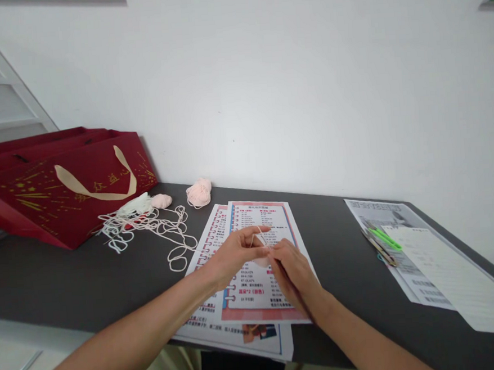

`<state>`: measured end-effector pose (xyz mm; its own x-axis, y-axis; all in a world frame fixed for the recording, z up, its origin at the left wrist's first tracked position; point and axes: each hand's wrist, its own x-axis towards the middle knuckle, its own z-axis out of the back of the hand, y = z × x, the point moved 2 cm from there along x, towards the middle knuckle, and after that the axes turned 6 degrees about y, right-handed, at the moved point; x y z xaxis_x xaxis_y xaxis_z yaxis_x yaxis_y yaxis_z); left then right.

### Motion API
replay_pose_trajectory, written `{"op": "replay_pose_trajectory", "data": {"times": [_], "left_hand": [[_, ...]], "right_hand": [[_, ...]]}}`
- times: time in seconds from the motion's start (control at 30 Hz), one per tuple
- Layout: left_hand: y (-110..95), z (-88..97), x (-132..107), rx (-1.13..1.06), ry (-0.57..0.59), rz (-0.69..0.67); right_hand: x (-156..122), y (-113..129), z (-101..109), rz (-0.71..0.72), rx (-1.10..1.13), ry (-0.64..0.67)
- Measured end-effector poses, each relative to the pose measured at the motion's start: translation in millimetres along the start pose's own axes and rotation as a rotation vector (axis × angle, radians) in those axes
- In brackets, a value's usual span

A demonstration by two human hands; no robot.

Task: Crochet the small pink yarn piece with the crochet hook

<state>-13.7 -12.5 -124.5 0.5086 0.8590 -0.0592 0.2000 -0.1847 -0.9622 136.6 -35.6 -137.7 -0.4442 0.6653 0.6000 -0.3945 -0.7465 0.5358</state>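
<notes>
My left hand (pixel 230 256) is closed over the printed sheets, pinching a small pale pink crochet piece (pixel 261 260). Light yarn (pixel 252 240) loops over its raised index finger. Close against it, my right hand (pixel 297 269) grips a slim brown crochet hook (pixel 296 294), whose shaft runs back under the palm. The hook's tip meets the piece between both hands' fingertips, too small to make out. Beneath the hands lie overlapping pattern sheets (pixel 277 313) with printed text.
Loose white yarn (pixel 176 226) trails across the dark table (pixel 331 241) at left, near small pink yarn balls (pixel 199 193). A red gift bag (pixel 73 188) lies behind it. At right, thread snips (pixel 378 247) and a bright green tool (pixel 385 238) rest on papers (pixel 460 277).
</notes>
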Motion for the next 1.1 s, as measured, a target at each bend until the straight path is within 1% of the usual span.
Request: {"op": "replay_pose_trajectory", "data": {"times": [0.07,0.1,0.13,0.17,0.2,0.23,0.27,0.37,0.43,0.53,0.7,0.8,0.97,1.1], "left_hand": [[1,-1.4,0,-0.040,-0.025,0.036],[2,-1.6,0,-0.069,-0.030,0.059],[2,-1.4,0,-0.102,-0.025,0.084],[1,-0.9,0,-0.140,-0.010,0.109],[1,0.0,1,-0.178,0.012,0.134],[0,1.2,1,-0.213,0.037,0.154],[-1,2.7,1,-0.237,0.060,0.168],[-6,9.4,2,-0.250,0.090,0.171],[-9,13.9,2,-0.228,0.094,0.158],[-13,18.6,3,-0.199,0.116,0.149],[-15,21.7,3,-0.148,0.200,0.168],[-15,22.8,2,-0.121,0.235,0.176],[-17,23.5,1,-0.140,0.253,0.200],[-18,24.0,1,-0.197,0.277,0.233]], "right_hand": [[-3,6,-2,0.165,-0.281,-0.013],[-4,7,-2,0.207,-0.363,-0.028],[-4,7,-2,0.235,-0.396,-0.040],[-5,7,-1,0.254,-0.374,-0.048],[-5,6,0,0.253,-0.302,-0.053],[-4,4,1,0.221,-0.193,-0.052],[-4,1,3,0.158,-0.061,-0.049],[-1,-9,7,-0.130,0.334,-0.048],[1,-14,9,-0.262,0.545,-0.038],[3,-18,14,-0.334,0.747,-0.038],[4,-20,18,-0.397,0.900,-0.030],[5,-20,20,-0.410,0.961,-0.014],[5,-22,24,-0.377,0.925,0.033],[6,-23,28,-0.385,0.926,0.048]]}}
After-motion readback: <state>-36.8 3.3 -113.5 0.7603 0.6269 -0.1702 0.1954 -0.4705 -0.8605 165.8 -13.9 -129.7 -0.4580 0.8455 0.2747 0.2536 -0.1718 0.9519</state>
